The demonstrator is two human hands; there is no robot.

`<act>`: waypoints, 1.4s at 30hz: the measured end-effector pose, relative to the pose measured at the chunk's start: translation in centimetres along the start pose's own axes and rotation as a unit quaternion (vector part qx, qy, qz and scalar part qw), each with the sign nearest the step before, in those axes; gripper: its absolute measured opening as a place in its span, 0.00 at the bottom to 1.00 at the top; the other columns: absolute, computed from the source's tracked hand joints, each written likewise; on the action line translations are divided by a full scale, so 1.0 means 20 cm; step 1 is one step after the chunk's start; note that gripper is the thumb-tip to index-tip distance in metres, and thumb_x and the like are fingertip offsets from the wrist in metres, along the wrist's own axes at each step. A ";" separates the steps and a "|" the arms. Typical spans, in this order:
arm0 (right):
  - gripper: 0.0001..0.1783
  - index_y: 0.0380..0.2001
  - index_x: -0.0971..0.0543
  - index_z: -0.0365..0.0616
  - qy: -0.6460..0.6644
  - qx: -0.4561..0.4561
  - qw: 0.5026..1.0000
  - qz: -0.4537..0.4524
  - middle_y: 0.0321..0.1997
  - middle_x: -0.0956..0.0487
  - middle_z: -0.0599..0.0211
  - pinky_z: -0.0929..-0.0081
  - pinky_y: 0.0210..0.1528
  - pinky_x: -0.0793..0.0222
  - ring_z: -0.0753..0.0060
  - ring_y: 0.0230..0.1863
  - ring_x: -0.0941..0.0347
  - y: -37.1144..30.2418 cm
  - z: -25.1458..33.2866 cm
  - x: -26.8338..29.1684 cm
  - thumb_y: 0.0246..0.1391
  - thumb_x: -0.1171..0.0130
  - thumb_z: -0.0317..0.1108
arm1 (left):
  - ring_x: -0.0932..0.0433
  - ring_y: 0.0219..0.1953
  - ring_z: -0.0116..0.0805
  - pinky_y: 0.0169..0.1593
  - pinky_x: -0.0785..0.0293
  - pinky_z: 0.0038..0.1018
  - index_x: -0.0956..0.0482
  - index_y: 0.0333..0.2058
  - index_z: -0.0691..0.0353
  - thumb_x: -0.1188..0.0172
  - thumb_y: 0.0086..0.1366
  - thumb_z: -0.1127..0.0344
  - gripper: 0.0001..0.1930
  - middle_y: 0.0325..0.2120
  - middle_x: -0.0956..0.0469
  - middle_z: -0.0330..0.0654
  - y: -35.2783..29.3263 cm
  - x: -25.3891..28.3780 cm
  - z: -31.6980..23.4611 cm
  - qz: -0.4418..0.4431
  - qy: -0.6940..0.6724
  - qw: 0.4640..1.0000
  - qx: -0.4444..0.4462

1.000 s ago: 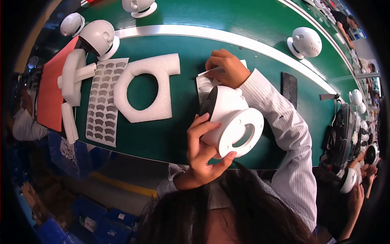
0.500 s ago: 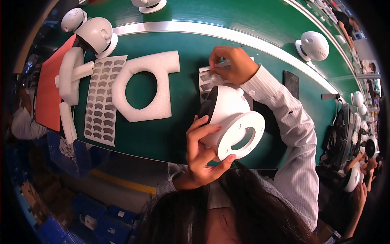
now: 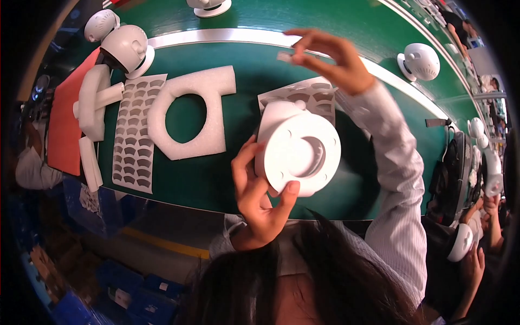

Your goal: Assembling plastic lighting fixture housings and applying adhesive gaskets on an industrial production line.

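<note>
My left hand [image 3: 261,197] grips a white ball-shaped camera [image 3: 279,154] by its side, thumb on its round base. The base faces up, showing its ring, recessed centre and small holes. My right hand [image 3: 330,57] is raised beyond the camera, pinching a small pale piece that looks like a sticker [image 3: 284,56] at its fingertips. Partly beneath the camera lies a sheet of grey curved stickers [image 3: 319,93]. A second sticker sheet [image 3: 134,146] rests to the left, beside a white foam holder [image 3: 225,116] with a large round hole.
White cameras stand at the back left [image 3: 125,49], back middle [image 3: 210,6] and back right [image 3: 420,61]. White foam pieces [image 3: 95,122] sit by an orange sheet [image 3: 67,124] on the left. A black bag [image 3: 457,173] lies on the right, near other people's hands [image 3: 478,262].
My right hand has lifted off the sticker sheet, moving up and away with the small piece. My left hand has tipped the camera, so its base faces up more. The sheet beneath has shifted.
</note>
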State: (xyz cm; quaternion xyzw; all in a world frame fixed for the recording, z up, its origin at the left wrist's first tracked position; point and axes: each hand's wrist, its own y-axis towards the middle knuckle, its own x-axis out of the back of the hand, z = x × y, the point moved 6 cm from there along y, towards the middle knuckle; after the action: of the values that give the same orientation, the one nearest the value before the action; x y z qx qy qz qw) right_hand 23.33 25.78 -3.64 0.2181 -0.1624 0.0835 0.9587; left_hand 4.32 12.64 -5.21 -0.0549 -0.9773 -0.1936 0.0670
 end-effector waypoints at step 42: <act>0.54 0.61 0.46 0.42 0.274 -0.276 0.913 0.118 0.54 0.32 0.58 0.68 0.48 0.33 0.63 0.50 0.31 -0.59 -0.14 -0.11 0.40 0.38 0.65 | 0.35 0.53 0.42 0.53 0.38 0.33 0.28 0.44 0.77 0.47 0.59 0.60 0.22 0.55 0.41 0.58 -0.04 -0.07 0.02 -0.140 -0.299 0.929 0.170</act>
State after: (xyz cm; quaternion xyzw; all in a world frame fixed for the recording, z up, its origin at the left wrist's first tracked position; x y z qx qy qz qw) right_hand 24.78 16.37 -11.37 -0.1079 0.0654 0.2048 0.9706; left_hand 5.51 11.98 -6.06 0.0389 -0.9681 -0.0064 -0.2474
